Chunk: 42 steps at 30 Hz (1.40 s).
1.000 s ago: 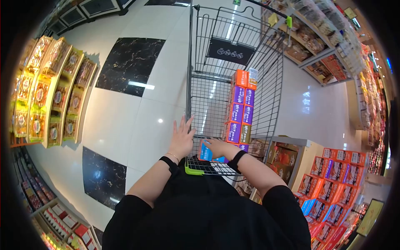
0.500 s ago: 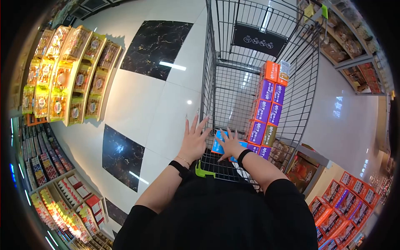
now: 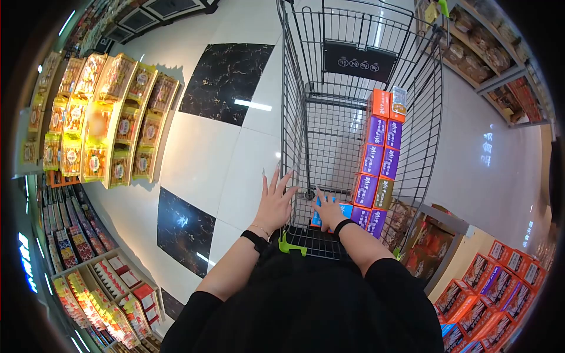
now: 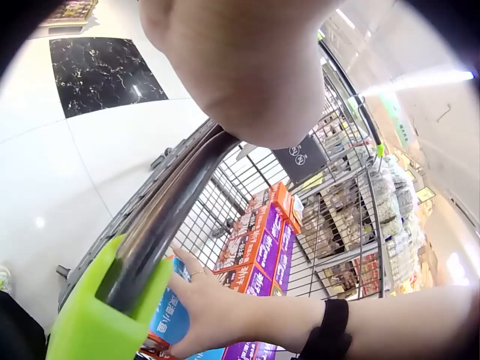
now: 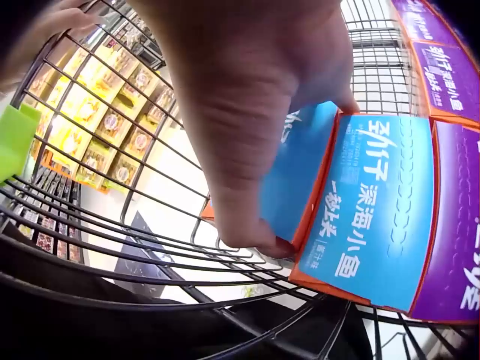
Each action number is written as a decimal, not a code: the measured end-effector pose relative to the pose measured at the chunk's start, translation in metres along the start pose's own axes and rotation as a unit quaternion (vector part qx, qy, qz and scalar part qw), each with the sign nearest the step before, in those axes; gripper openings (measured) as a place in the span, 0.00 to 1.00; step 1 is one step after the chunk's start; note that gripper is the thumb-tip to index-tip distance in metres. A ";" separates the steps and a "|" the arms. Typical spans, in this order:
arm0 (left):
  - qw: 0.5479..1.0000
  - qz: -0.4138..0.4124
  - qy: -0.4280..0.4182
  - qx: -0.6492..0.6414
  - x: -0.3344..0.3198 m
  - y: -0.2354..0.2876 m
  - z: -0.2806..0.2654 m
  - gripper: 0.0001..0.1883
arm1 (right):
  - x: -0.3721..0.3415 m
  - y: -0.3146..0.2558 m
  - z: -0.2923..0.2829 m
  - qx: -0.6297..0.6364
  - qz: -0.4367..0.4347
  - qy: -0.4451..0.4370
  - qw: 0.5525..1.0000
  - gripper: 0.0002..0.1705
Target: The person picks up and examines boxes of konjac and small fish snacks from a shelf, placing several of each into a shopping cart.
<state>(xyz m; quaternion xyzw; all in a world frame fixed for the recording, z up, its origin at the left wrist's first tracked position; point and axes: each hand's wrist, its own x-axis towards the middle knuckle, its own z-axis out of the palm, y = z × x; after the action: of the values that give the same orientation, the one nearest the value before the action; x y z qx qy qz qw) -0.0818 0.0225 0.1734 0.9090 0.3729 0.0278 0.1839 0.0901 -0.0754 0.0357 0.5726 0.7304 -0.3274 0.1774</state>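
My left hand [image 3: 273, 206], fingers straight and spread, lies along the left side rail of a black wire shopping cart [image 3: 283, 117]. In the left wrist view its palm side [image 4: 247, 75] overlaps the dark rail. Inside the cart's near end, my right hand [image 3: 331, 213] grips a blue snack box [image 5: 300, 169] with white Chinese lettering, its thumb on the near side and fingers over the far side. Part of that box is hidden by the hand. Right beside it stands a second blue box [image 5: 375, 210], followed by purple boxes [image 3: 372, 159] with orange edges.
Two rows of boxes run along the cart's right side, with an orange box [image 3: 380, 103] at the far end. Lit snack shelves [image 3: 112, 123] stand left of the aisle. Stacked orange boxes [image 3: 479, 300] stand at the near right. A green corner piece [image 3: 292, 242] caps the cart's near edge.
The right hand held a blue box, then spread its fingers over the blue boxes, and now curls round the left one. The head view has shifted; the left hand stays by the rail.
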 end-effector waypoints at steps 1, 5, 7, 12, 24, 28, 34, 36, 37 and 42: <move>1.000 0.006 -0.002 -0.003 -0.001 -0.001 0.000 0.23 | 0.000 0.000 -0.003 0.017 -0.001 -0.015 1.000 0.65; 0.999 0.032 0.001 -0.014 -0.001 -0.011 0.000 0.23 | -0.005 0.007 -0.024 0.044 -0.028 0.057 0.997 0.60; 0.997 0.041 -0.025 -0.054 -0.003 -0.015 0.000 0.24 | -0.015 0.015 -0.051 0.091 -0.028 0.097 0.991 0.59; 0.977 0.041 -0.030 -0.207 -0.001 -0.030 -0.015 0.27 | -0.090 0.017 -0.140 0.201 -0.051 0.273 0.940 0.53; 0.507 -0.016 -0.332 -0.795 0.038 -0.046 -0.108 0.32 | -0.236 -0.120 -0.242 0.351 -0.097 0.489 0.793 0.48; 0.467 -0.026 -0.369 -0.803 0.018 -0.047 -0.119 0.28 | -0.221 -0.143 -0.213 0.392 -0.072 0.546 0.737 0.53; 0.508 0.020 -0.353 -0.785 -0.011 -0.046 -0.137 0.30 | -0.206 -0.196 -0.170 0.654 0.025 0.533 0.537 0.45; 0.541 0.022 -0.384 -0.748 -0.017 -0.043 -0.138 0.30 | -0.207 -0.209 -0.160 0.686 0.062 0.542 0.481 0.44; 0.570 0.024 -0.401 -0.717 -0.022 -0.040 -0.137 0.29 | -0.209 -0.217 -0.154 0.714 0.091 0.541 0.434 0.44; 0.600 0.096 -0.414 -0.677 -0.044 -0.018 -0.133 0.29 | -0.232 -0.250 -0.134 0.662 0.158 0.583 0.444 0.42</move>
<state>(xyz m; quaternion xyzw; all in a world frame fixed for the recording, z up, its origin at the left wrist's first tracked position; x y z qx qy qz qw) -0.1502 0.0455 0.2944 0.4687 0.0415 -0.0897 0.8778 -0.0669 -0.1834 0.3485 0.6776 0.1203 -0.2673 -0.6745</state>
